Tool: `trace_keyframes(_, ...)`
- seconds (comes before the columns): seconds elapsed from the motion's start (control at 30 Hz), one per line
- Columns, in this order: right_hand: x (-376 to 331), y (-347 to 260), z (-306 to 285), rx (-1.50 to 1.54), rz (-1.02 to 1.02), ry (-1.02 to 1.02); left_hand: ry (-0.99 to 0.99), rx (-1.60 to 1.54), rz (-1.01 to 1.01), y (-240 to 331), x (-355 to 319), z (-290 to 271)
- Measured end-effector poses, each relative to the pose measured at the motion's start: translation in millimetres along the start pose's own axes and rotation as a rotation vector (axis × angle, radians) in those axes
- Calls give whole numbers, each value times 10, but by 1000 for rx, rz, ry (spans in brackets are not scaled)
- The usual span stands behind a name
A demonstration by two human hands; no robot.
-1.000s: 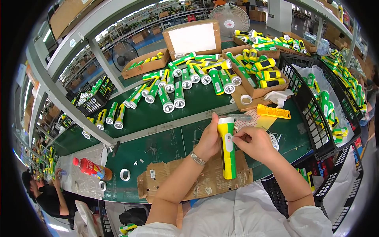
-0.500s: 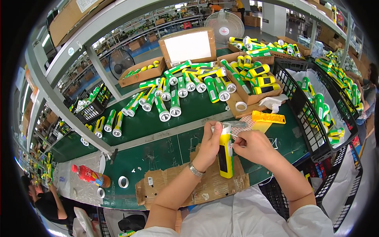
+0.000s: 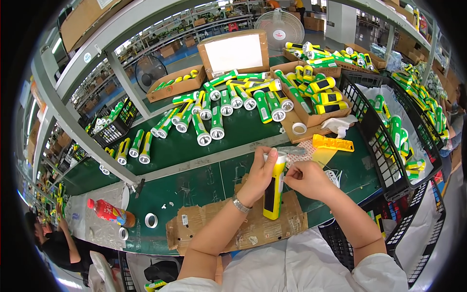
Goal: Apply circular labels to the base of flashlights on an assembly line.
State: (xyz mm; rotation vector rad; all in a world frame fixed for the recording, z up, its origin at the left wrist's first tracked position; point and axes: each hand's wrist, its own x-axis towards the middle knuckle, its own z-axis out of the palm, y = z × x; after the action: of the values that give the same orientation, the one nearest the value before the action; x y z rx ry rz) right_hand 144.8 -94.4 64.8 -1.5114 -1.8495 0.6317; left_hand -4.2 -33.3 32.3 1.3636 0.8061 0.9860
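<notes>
A yellow flashlight (image 3: pixel 273 200) with a dark panel along its body stands nearly upright over a flattened piece of cardboard (image 3: pixel 224 225). Its white head is gripped by my left hand (image 3: pixel 261 173), with the thumb along the rim. Close at its right side is my right hand (image 3: pixel 308 180), fingers pinched together near the upper body. Whatever those fingertips hold, if anything, is too small to make out. Behind the hands lie a red-dotted white sheet (image 3: pixel 305 150) and a yellow flashlight shell piece (image 3: pixel 332 143).
Many green and yellow flashlights (image 3: pixel 217 127) lie across the bench's far side. More fill a cardboard box (image 3: pixel 311 119) and a black crate (image 3: pixel 384 168) at right. A drink bottle (image 3: pixel 111 212) and a tape roll (image 3: pixel 151 220) lie left. A metal post (image 3: pixel 90 129) crosses the left.
My right hand's fingertips have shifted from the flashlight's head down to its side; a thin white strip seen at them before no longer shows. The flashlight has tilted slightly.
</notes>
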Motion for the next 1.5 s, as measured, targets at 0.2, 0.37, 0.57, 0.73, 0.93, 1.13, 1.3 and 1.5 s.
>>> trace_keyframes(0.2,-15,49,158,22,58,105,-9,109,164,-197,45,-46)
trace_keyframes(0.37,46,213,87,377,238,15,-111,-203,13,-150,41,-111)
trace_keyframes(0.57,97,262,-73,664,397,144,-324,-96,-23,-64,-11,-41)
trace_keyframes(0.73,143,281,-48,828,413,148,-226,101,22,-69,-11,9)
trace_keyframes(0.93,155,380,-53,987,457,129,-153,331,154,-14,13,47)
trace_keyframes(1.13,176,352,6,940,468,168,-208,369,127,-2,38,80)
trace_keyframes(1.3,177,355,89,674,413,247,41,667,298,-133,101,112)
trace_keyframes(1.5,-49,451,-1,384,275,380,265,420,170,-237,353,-315)
